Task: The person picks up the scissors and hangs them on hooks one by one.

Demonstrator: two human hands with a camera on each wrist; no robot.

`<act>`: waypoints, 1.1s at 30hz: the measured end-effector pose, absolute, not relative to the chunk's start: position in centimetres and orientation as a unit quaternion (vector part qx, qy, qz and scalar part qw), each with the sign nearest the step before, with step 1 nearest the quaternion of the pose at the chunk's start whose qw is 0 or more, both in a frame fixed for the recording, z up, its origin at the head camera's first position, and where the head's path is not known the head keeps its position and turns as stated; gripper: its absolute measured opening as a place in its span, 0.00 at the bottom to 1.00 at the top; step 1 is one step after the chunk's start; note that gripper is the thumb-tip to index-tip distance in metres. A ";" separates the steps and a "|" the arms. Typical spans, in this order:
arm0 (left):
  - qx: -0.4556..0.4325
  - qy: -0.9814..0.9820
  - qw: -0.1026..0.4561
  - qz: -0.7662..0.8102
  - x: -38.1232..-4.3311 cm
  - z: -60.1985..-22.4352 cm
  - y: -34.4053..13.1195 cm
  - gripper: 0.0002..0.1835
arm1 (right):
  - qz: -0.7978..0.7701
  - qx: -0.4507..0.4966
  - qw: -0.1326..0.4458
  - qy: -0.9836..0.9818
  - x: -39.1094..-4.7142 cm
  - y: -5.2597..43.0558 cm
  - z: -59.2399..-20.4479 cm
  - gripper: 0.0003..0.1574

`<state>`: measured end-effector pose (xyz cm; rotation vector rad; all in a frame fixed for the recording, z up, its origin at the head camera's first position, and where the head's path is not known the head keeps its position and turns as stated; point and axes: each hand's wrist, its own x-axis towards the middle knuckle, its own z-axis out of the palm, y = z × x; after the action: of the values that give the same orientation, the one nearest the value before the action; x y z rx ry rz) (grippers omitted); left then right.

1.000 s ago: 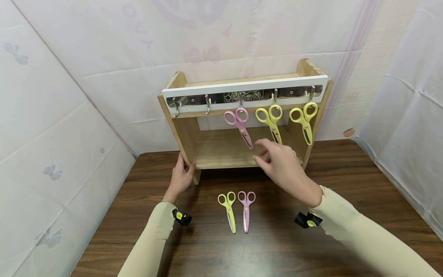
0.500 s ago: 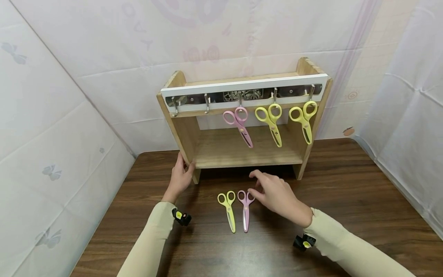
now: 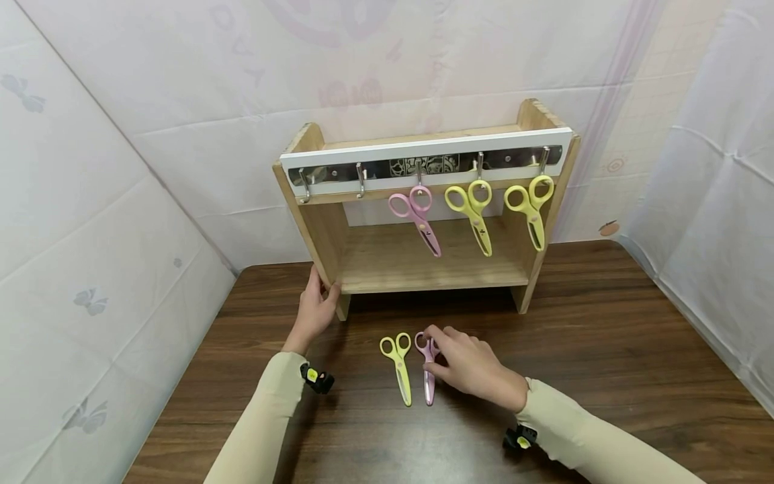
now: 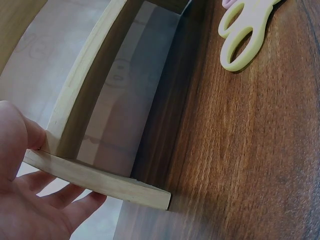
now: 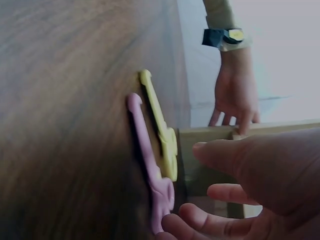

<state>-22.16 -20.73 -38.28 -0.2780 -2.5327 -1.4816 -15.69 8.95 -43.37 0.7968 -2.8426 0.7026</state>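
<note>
My left hand (image 3: pixel 316 310) grips the lower left side panel of a wooden shelf (image 3: pixel 432 272); in the left wrist view its thumb is on the front and its fingers (image 4: pixel 82 207) are round the outer side. My right hand (image 3: pixel 474 363) hovers over pink scissors (image 3: pixel 429 386) lying on the table, thumb and fingers apart. In the right wrist view, fingertips (image 5: pixel 172 225) come right at the pink handle loops, with the thumb away from them. Yellow scissors (image 3: pixel 402 376) lie just left of the pink pair, blades toward me.
A hook rail (image 3: pixel 375 169) runs across the shelf's front. Hung from its hooks are pink scissors (image 3: pixel 420 218), yellow scissors (image 3: pixel 474 215) and another yellow pair of scissors (image 3: pixel 532 212) at the right. Two left hooks (image 3: pixel 361 181) are bare. Fabric walls (image 3: pixel 199 134) surround the dark table (image 3: pixel 623 349).
From in front of the hanging scissors, my right hand has come down toward me to the pink scissors on the table. My left hand keeps its grip on the shelf.
</note>
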 end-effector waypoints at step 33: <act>-0.086 -0.851 0.112 -0.505 -24.9 -41.7 -22.1 0.31 | 0.192 0.286 0.058 -0.937 -14.8 7.6 -45.6 0.21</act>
<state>-24.89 -22.07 -41.71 -0.2530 -2.4984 -1.4833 -14.77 7.64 -45.59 0.8676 -2.8391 0.5834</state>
